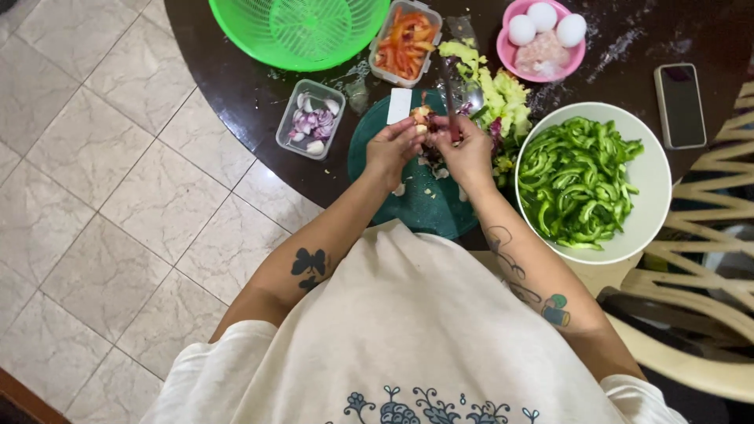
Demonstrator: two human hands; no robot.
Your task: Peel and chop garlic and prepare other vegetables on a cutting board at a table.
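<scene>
My left hand [393, 145] pinches a small onion [422, 115] over the green cutting board [428, 208]. My right hand [469, 149] grips a knife [451, 94] against it, beside the white bowl [656, 177] of green peppers.

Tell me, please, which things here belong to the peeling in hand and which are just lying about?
In use: left hand, right hand, small onion, knife, green board.
Lying about: phone, eggs, colander, green peppers.

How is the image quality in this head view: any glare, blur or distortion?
Head view: even, soft lighting; faint sheen on the dark table. Left hand and right hand are slightly soft over the green cutting board, so the small item they hold is unclear. White bowl is sharp. Mild wide-angle stretching at the edges.
</scene>
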